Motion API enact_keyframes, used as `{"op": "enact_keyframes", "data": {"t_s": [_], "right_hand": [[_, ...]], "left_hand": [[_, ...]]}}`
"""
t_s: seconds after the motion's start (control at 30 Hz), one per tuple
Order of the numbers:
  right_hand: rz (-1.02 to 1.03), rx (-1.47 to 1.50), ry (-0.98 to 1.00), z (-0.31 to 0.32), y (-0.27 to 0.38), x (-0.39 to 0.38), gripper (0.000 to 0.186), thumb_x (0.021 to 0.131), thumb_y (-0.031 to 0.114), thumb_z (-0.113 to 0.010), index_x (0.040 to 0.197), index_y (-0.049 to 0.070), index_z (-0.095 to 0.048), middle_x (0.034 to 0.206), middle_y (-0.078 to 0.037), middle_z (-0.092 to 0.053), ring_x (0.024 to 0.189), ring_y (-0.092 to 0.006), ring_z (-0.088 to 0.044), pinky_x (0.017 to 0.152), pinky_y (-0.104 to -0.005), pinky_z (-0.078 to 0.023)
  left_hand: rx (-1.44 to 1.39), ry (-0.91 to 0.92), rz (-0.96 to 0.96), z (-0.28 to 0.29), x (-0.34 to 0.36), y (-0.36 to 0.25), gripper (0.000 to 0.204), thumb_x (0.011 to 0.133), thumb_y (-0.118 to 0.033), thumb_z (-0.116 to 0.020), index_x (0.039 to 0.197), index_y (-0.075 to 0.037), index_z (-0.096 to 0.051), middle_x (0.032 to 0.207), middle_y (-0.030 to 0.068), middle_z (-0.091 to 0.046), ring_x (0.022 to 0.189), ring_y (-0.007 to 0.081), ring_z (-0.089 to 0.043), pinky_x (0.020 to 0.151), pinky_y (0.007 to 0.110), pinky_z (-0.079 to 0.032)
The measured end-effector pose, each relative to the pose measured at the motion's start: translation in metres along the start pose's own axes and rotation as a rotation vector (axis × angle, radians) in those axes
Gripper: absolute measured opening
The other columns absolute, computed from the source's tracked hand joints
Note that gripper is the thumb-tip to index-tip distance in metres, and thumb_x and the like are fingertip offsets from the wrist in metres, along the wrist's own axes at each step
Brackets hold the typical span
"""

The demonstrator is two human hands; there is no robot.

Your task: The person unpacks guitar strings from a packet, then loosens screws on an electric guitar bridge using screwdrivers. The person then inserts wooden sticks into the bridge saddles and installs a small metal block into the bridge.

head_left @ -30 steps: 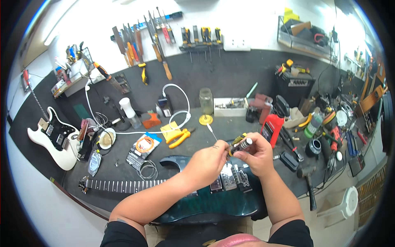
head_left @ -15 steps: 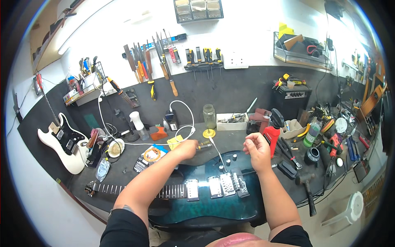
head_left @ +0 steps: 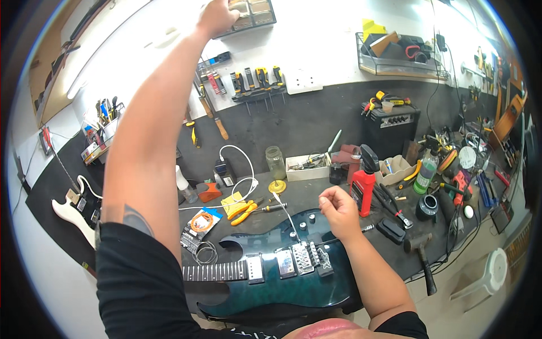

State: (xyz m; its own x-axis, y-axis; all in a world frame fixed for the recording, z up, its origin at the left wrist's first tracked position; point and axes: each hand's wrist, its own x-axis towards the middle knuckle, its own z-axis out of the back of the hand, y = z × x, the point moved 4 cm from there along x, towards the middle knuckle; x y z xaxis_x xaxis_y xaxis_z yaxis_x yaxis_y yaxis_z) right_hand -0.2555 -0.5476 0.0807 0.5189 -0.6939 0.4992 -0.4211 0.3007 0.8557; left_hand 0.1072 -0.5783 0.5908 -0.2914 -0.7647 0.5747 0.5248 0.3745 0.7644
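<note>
My left hand point(head_left: 217, 18) is raised to the clear-fronted drawer organizer point(head_left: 248, 16) on the wall, partly cut off by the picture's top edge. Its bent fingers meet the front of a small drawer; what they grip is hidden. Over the body of a blue-green electric guitar point(head_left: 271, 285), my right hand point(head_left: 340, 214) hovers with thumb and fingers pinched together. Anything between those fingertips is too small to make out. The guitar lies flat on the bench, beside yellow-handled pliers point(head_left: 244, 214) and a dark-handled screwdriver point(head_left: 272, 208).
A red spray bottle point(head_left: 361, 192) stands just beyond my right hand. Coiled strings point(head_left: 205, 252) lie near the guitar neck. A hammer point(head_left: 420, 257) rests at the right bench edge. The glass jar point(head_left: 275, 163) and white tool box point(head_left: 307, 166) stand at the back.
My left hand has left the bench beside the screwdriver and risen to the wall organizer, uncovering the pliers. My right hand stays pinched over the guitar. The view has shifted slightly.
</note>
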Motion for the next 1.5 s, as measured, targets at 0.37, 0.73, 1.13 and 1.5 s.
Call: {"op": "enact_keyframes", "data": {"t_s": [0.37,0.73,1.13,1.5], "right_hand": [[-0.062,-0.191,0.037,0.005,0.013,-0.007,0.014,0.097,0.013,-0.069,0.094,0.0,-0.068,0.078,-0.003,-0.068,0.072,-0.0088,-0.061,0.066,-0.0283,-0.05],[-0.056,-0.236,0.036,0.009,0.013,0.001,0.015,0.096,0.016,-0.071,0.094,0.001,-0.068,0.078,-0.008,-0.071,0.071,-0.0138,-0.063,0.066,-0.0316,-0.05],[-0.08,-0.205,0.047,0.006,0.009,-0.001,0.014,0.096,0.015,-0.07,0.093,0.001,-0.068,0.078,-0.006,-0.071,0.072,-0.013,-0.064,0.067,-0.0312,-0.051],[-0.137,-0.266,0.097,0.005,0.008,-0.003,0.015,0.096,0.015,-0.07,0.094,0.0,-0.068,0.078,-0.006,-0.07,0.07,-0.0128,-0.063,0.066,-0.0321,-0.051]], "left_hand": [[-0.42,0.238,0.227,0.044,0.043,-0.042,0.051,0.097,-0.032,-0.074,0.141,-0.008,-0.066,0.118,0.0268,-0.073,0.102,0.0289,-0.074,0.088,0.04,-0.059],[-0.476,0.131,0.271,0.061,0.037,-0.043,0.051,0.097,-0.032,-0.074,0.141,-0.009,-0.067,0.119,0.0254,-0.073,0.104,0.029,-0.073,0.087,0.041,-0.059],[-0.486,0.091,0.278,0.091,0.028,-0.044,0.05,0.096,-0.032,-0.075,0.141,-0.011,-0.067,0.121,0.0239,-0.074,0.105,0.0292,-0.073,0.087,0.041,-0.059],[-0.478,0.09,0.276,0.105,0.034,-0.04,0.05,0.095,-0.032,-0.075,0.141,-0.013,-0.068,0.123,0.0225,-0.074,0.107,0.0294,-0.073,0.087,0.041,-0.06]]}}
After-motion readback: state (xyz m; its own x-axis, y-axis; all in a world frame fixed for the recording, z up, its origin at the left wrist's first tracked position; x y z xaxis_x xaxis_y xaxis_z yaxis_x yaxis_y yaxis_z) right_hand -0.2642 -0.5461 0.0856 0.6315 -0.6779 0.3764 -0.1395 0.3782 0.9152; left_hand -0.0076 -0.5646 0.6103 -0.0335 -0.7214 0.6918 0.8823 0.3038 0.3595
